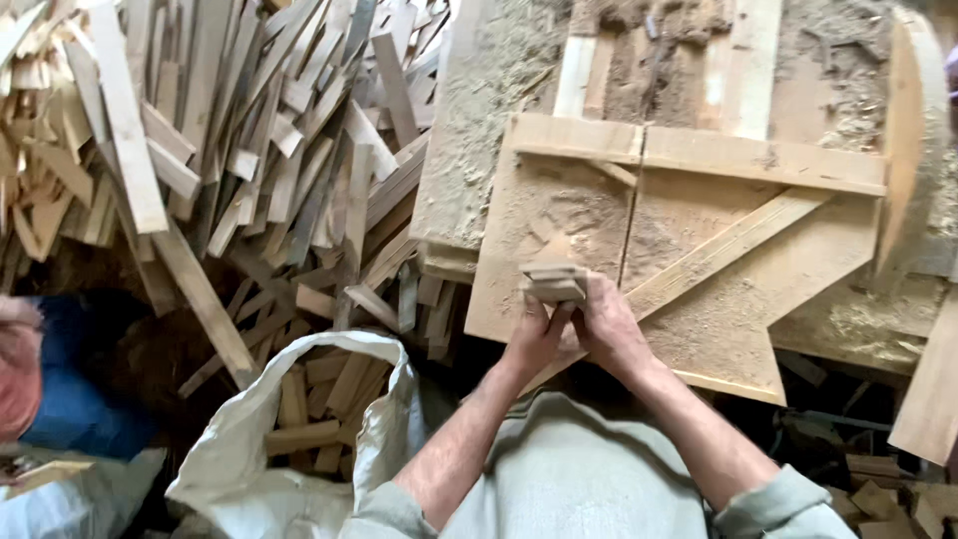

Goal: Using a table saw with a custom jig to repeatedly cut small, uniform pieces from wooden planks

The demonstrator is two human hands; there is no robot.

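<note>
Over the near edge of a sawdust-covered wooden jig board (699,269), both hands meet around a small stack of short wood pieces (555,281); the left hand (536,339) grips the stack from the left and below, fingers curled closed about it; the right hand (611,334) presses in from the right, its fingers likewise wrapped on the same stack, so the two hands touch each other beneath it; the pieces lie flat on one another, roughly level, their ends facing the camera. The board carries a straight rail across its upper part and a diagonal rail running down toward the hands, with loose sawdust (559,215) drifted between them; a rounded plank (913,140) stands on edge at the board's right side. Below the left forearm an open white sack (379,419) holds more short blocks, piled loosely inside; beyond the sack, to the left, a large heap of thin wood offcuts (220,150) sprawls across the ground, strips lying at all angles. At the far left edge sits a partly visible person in blue and pink clothing (45,389), well apart from the hands; grey-green sleeves cover the wearer's upper arms.
</note>
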